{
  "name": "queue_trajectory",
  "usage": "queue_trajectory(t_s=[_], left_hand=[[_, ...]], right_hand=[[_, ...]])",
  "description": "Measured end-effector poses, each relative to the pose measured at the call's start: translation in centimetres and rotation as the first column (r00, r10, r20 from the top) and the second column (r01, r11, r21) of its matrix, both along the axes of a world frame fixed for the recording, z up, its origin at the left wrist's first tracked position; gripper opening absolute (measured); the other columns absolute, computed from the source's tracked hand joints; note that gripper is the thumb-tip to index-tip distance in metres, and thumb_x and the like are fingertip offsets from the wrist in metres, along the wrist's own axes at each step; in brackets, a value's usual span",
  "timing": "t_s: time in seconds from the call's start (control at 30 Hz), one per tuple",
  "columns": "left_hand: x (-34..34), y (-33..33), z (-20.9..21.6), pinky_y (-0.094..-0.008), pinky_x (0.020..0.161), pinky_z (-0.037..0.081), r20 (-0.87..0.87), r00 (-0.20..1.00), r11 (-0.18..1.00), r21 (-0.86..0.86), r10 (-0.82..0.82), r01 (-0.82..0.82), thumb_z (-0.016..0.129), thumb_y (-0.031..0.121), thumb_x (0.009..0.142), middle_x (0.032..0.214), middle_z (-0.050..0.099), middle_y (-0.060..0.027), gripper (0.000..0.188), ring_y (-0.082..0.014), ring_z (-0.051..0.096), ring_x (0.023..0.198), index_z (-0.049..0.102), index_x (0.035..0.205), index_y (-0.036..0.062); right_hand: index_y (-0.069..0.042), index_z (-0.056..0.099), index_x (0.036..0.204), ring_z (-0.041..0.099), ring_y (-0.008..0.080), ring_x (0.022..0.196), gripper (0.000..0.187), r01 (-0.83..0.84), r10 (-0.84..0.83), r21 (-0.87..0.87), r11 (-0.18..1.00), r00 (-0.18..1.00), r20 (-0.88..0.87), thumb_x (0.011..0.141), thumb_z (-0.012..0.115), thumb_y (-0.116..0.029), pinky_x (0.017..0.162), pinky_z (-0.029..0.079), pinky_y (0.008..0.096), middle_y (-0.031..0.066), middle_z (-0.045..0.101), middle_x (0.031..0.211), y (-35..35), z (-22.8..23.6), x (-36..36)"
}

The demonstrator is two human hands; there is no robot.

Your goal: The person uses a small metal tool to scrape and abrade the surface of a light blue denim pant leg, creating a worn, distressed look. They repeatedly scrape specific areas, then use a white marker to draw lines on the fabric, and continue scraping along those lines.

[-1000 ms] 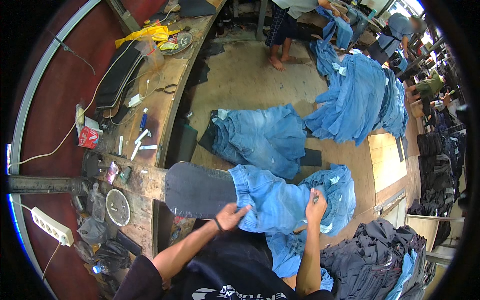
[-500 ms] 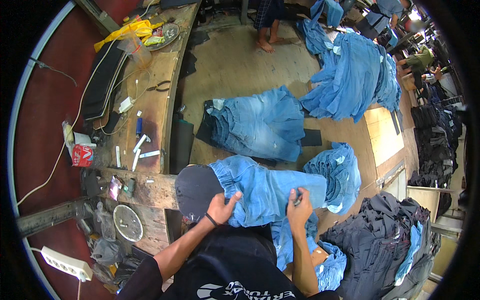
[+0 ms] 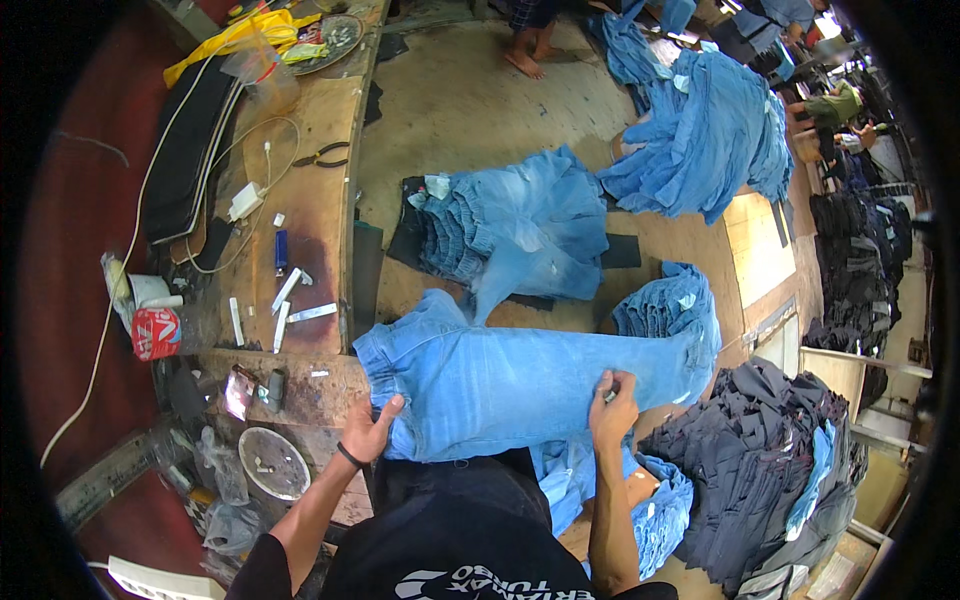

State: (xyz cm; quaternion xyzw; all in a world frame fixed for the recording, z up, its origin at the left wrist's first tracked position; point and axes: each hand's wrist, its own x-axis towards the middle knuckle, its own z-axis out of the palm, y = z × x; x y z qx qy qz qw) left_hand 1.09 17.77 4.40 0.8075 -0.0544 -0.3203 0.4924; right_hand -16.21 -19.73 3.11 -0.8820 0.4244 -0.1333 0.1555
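Note:
A light blue denim garment [image 3: 490,385] with a gathered elastic waistband lies stretched across in front of me, its waistband to the left and its leg to the right. My left hand [image 3: 371,428] is closed on the waistband edge, thumb on top. My right hand [image 3: 612,410] rests on the leg, its fingers closed round a small greyish thing that I cannot make out. Whatever supports the garment is hidden beneath it. Just beyond lies a stack of similar denim garments [image 3: 520,230]; a smaller folded stack [image 3: 665,305] sits right of the leg.
On the left wooden bench [image 3: 320,130] are pliers [image 3: 322,155], a blue lighter [image 3: 281,252], white sticks and a charger [image 3: 246,202]. A round tray [image 3: 274,463] stands below. A dark garment pile [image 3: 745,470] is at right, a tall denim pile [image 3: 705,130] farther off. Other people are behind.
The garment has slid left and now covers the dark rounded board end that stuck out of its waistband. My left hand moved left with the waistband; my right hand shifted slightly right.

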Motion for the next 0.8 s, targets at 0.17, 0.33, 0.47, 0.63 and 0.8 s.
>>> queue_trajectory(t_s=[0.17, 0.33, 0.47, 0.63, 0.8], left_hand=[[2.7, -3.0, 4.9, -0.0444, 0.096, 0.053, 0.71, 0.704, 0.93, 0.246, 0.018, -0.272, 0.084, 0.026, 0.089, 0.125, 0.061, -0.0265, 0.059, -0.0388, 0.064, 0.114, 0.055, 0.132, -0.0033], [7.0, -19.8, 3.0, -0.0415, 0.094, 0.055, 0.157, 0.933, 0.872, -0.335, -0.324, 0.358, 0.068, 0.047, 0.101, 0.111, 0.075, -0.0203, 0.054, -0.0319, 0.072, 0.106, 0.065, 0.125, -0.0018], [9.0, -26.6, -3.2, -0.0438, 0.115, 0.043, -0.12, 0.512, 0.453, 0.326, -0.851, 0.83, 0.033, 0.082, 0.097, 0.141, 0.064, -0.0274, 0.097, -0.0425, 0.059, 0.133, 0.072, 0.128, -0.0008], [8.0, -24.8, -4.7, -0.0491, 0.114, 0.044, -0.148, 0.654, 0.575, 0.359, -0.742, 0.735, 0.033, 0.081, 0.097, 0.139, 0.064, -0.0276, 0.095, -0.0419, 0.06, 0.133, 0.071, 0.131, 0.0006], [8.2, -24.4, -3.5, -0.0496, 0.103, 0.053, -0.115, 0.688, 0.635, 0.301, -0.717, 0.712, 0.045, 0.07, 0.1, 0.125, 0.072, -0.0258, 0.081, -0.0404, 0.068, 0.121, 0.075, 0.119, -0.0023]], right_hand=[[-0.006, 0.061, 0.097, 0.067, 0.0401, 0.063, 0.022, -0.008, 0.01, -0.023, 1.0, 0.996, 0.084, 0.103, 0.066, -0.026, 0.058, 0.049, 0.0508, 0.0191, 0.068, 0.073, -0.6, -1.8, -1.2], [-0.005, 0.061, 0.096, 0.065, 0.039, 0.062, 0.024, -0.008, 0.017, -0.107, 0.994, 0.996, 0.087, 0.102, 0.068, -0.026, 0.057, 0.049, 0.0484, 0.0173, 0.067, 0.071, -0.4, -2.6, -1.7], [-0.004, 0.06, 0.099, 0.063, 0.028, 0.068, 0.021, -0.001, -0.004, 0.04, 0.999, 0.992, 0.122, 0.102, 0.068, -0.023, 0.065, 0.05, 0.0425, 0.0151, 0.066, 0.077, -1.2, -0.7, -1.2], [-0.002, 0.061, 0.112, 0.058, 0.0212, 0.079, 0.015, -0.065, -0.061, 0.513, 0.856, 0.972, 0.226, 0.103, 0.065, -0.013, 0.077, 0.05, 0.0362, 0.0111, 0.063, 0.088, 2.8, 4.4, 4.5], [-0.002, 0.063, 0.127, 0.062, 0.0285, 0.089, 0.031, -0.675, 0.557, 0.419, 0.607, 0.738, 0.381, 0.096, 0.065, -0.004, 0.083, 0.051, 0.0404, 0.0121, 0.064, 0.095, 13.5, 7.2, 15.4]])
